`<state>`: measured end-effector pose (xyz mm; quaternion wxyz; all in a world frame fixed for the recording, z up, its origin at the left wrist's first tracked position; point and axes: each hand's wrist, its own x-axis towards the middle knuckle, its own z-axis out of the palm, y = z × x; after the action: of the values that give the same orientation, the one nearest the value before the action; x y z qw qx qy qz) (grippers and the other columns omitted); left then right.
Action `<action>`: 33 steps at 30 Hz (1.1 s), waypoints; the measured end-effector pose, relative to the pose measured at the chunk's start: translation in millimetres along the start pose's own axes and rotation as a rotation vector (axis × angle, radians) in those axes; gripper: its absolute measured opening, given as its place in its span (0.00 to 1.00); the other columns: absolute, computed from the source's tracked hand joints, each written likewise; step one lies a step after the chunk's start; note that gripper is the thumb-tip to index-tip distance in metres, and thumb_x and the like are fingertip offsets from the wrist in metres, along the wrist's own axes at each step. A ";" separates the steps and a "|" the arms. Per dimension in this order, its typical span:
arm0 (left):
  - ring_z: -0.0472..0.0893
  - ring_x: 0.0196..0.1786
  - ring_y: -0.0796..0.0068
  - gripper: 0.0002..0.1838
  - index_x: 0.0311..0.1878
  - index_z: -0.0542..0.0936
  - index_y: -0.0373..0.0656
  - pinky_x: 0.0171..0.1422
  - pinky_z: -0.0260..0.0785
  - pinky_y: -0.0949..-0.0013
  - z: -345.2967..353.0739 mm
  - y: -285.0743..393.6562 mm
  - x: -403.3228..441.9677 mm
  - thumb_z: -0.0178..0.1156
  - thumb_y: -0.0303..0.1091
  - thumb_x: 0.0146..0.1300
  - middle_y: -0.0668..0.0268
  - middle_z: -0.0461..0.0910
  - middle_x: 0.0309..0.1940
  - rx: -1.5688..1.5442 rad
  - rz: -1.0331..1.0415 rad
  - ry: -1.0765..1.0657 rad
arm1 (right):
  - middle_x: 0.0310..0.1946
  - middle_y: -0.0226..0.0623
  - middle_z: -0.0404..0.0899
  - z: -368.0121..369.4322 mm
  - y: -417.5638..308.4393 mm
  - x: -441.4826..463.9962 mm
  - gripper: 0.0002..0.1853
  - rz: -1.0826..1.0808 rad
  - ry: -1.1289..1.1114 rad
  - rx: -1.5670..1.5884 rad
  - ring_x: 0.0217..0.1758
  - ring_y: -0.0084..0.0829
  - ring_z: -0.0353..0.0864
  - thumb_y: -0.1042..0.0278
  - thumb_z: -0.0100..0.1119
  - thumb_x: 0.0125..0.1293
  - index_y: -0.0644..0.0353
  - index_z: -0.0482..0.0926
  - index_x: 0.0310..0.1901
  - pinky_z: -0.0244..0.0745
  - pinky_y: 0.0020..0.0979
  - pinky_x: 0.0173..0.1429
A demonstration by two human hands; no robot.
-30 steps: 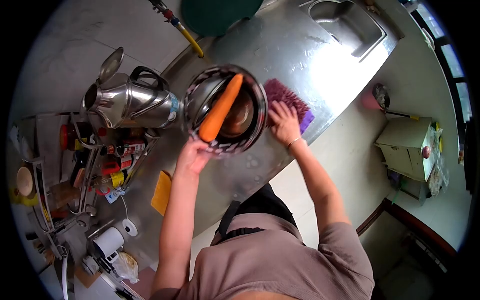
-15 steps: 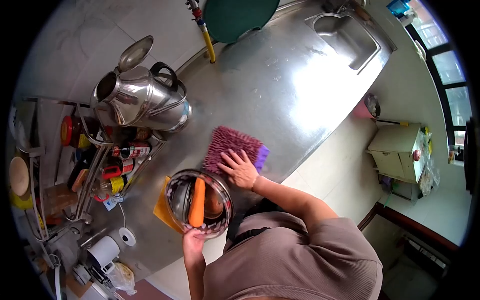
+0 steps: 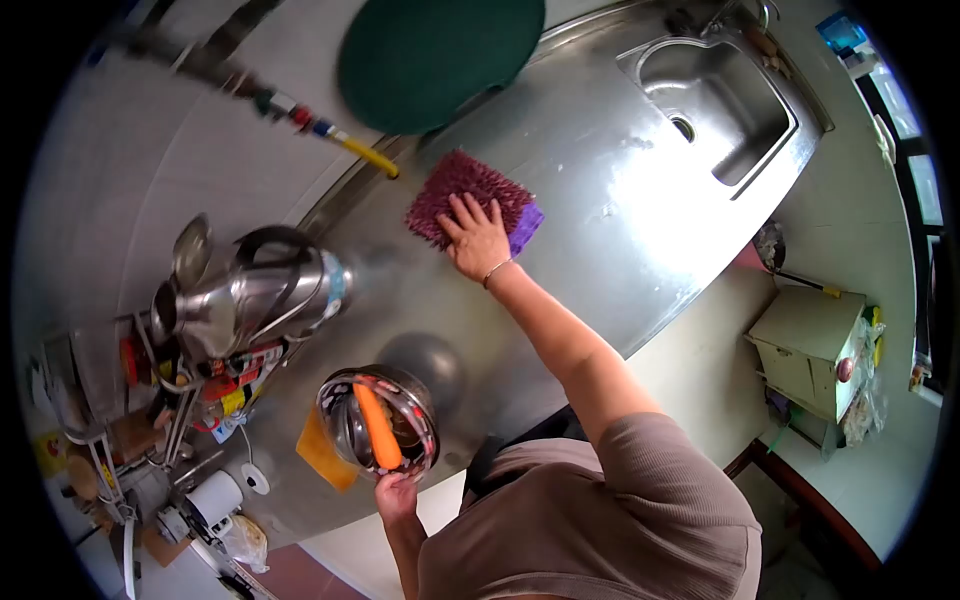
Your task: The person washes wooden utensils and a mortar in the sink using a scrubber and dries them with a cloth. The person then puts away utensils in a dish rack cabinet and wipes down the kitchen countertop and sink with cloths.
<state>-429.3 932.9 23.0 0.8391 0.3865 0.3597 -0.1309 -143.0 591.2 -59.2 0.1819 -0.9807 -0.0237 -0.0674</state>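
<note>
My right hand (image 3: pixel 477 237) lies with spread fingers on a dark red shaggy cloth (image 3: pixel 452 192) with a purple edge, flat on the steel counter (image 3: pixel 560 180). Low in the view, my left hand (image 3: pixel 396 494) grips the near rim of a metal bowl (image 3: pixel 425 440) with a patterned lining. An orange carrot (image 3: pixel 376 425) rests in the bowl, over other contents that I cannot make out. Beside the bowl, partly under it, is a yellow-orange cloth (image 3: pixel 322 450).
A steel thermos jug (image 3: pixel 250 300) with its lid up stands at the left, near a rack of bottles (image 3: pixel 235 385). A green round board (image 3: pixel 430 60) leans at the wall by a yellow hose (image 3: pixel 365 154). The sink (image 3: pixel 715 105) is at the upper right.
My right hand and the red cloth moved left and toward me, then away toward the wall. My left hand has brought the bowl down to the lower left, near the yellow-orange cloth.
</note>
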 end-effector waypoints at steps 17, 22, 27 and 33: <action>0.69 0.59 0.53 0.28 0.54 0.70 0.38 0.65 0.59 0.47 107.6 -63.9 52.2 0.44 0.14 0.44 0.56 0.72 0.54 -0.332 -0.009 0.146 | 0.54 0.36 0.70 -118.7 362.2 -9.9 0.20 0.341 0.297 -0.302 0.59 0.41 0.67 0.63 0.53 0.54 0.46 0.73 0.52 0.62 0.49 0.59; 0.75 0.51 0.51 0.24 0.48 0.71 0.39 0.60 0.64 0.42 73.8 -63.8 56.7 0.46 0.15 0.43 0.53 0.76 0.45 -0.289 0.044 0.113 | 0.43 0.39 0.75 -154.5 395.1 2.7 0.13 0.758 0.156 -0.180 0.47 0.45 0.75 0.65 0.48 0.60 0.47 0.76 0.46 0.73 0.43 0.48; 0.75 0.50 0.48 0.24 0.48 0.71 0.37 0.58 0.65 0.40 76.0 -50.9 54.8 0.47 0.16 0.42 0.52 0.76 0.44 -0.246 0.014 0.166 | 0.42 0.39 0.75 -155.9 289.7 4.8 0.16 0.235 0.546 -0.063 0.45 0.43 0.74 0.74 0.50 0.54 0.51 0.77 0.44 0.72 0.40 0.46; 0.75 0.49 0.49 0.26 0.49 0.70 0.36 0.59 0.66 0.43 40.0 -23.3 53.6 0.49 0.17 0.41 0.53 0.75 0.42 -0.147 -0.048 0.224 | 0.41 0.46 0.77 -107.7 90.0 -50.4 0.12 -0.069 0.331 0.372 0.44 0.42 0.77 0.75 0.55 0.55 0.54 0.80 0.43 0.73 0.38 0.45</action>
<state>-382.9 890.8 -10.0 0.8163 0.3276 0.4688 -0.0804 -199.8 467.3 1.5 0.3585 -0.9044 -0.0392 -0.2280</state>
